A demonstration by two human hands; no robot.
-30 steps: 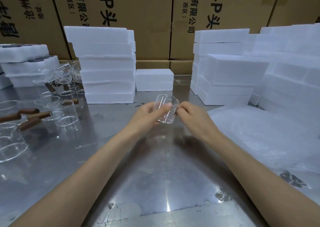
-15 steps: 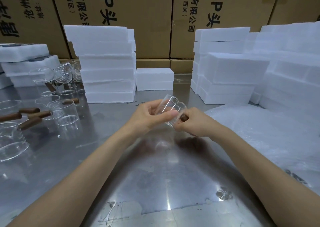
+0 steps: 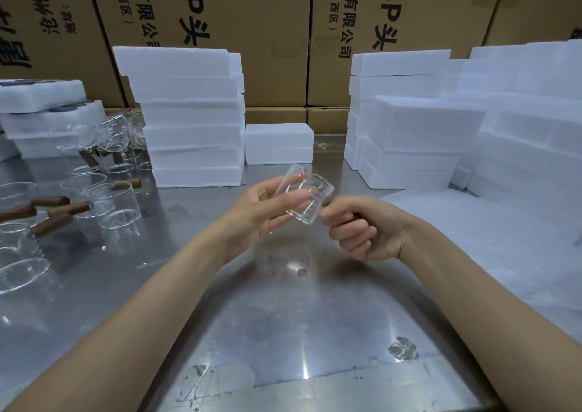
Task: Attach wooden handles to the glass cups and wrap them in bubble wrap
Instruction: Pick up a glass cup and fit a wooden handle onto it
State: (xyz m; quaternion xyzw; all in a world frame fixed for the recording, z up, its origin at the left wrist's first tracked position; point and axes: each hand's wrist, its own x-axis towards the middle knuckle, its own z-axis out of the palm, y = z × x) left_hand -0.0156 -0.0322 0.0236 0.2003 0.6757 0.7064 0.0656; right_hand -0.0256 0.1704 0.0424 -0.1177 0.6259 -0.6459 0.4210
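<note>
Glass cup (image 3: 304,197) tilts in left hand (image 3: 261,210); right hand (image 3: 362,229) fisted beside.

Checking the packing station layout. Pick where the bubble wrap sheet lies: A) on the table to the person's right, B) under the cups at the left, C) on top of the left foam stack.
A: the bubble wrap sheet is spread on the table, right of the right hand.

The glass cup (image 3: 304,199) is clear, with faint white measuring lines. The handles (image 3: 67,207) on the cups at the left are dark brown wood. The foam blocks (image 3: 189,118) and the bubble wrap (image 3: 491,238) are white — the boxes (image 3: 239,18) tan with black print. The table (image 3: 283,333) is grey, shiny metal — scuffed.
</note>
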